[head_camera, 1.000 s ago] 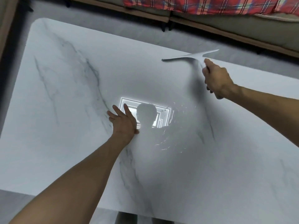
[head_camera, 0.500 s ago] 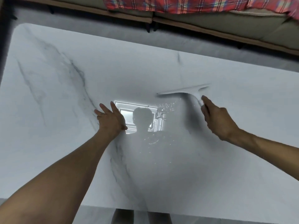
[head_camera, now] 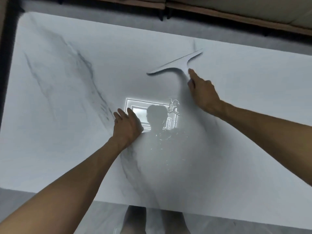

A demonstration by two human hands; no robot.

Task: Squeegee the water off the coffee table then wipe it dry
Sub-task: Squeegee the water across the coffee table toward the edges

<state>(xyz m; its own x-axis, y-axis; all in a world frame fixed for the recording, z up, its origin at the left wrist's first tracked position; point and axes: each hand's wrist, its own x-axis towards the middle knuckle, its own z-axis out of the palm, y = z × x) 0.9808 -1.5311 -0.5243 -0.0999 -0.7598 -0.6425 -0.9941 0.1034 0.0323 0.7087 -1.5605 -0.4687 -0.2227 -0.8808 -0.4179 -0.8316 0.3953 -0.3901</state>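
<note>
My right hand [head_camera: 202, 93] grips the squeegee [head_camera: 177, 64] handle, forefinger stretched along it, blade slanted at the far part of the marble bench [head_camera: 59, 98], my left hand [head_camera: 127, 127] pressed flat beside the light reflection [head_camera: 135, 105], fingers straight, water beads [head_camera: 173, 105] between both hands.

Counter [head_camera: 67, 149] open left and right of my arms. Only obstacle on it: my left hand [head_camera: 126, 128] planted mid-counter, near-left of squeegee [head_camera: 182, 63]. Sofa base [head_camera: 236, 18] beyond far edge.

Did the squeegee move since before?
Yes. The squeegee slid forward, toward the far edge of the coffee table, its tip now beside the short dark vein.
</note>
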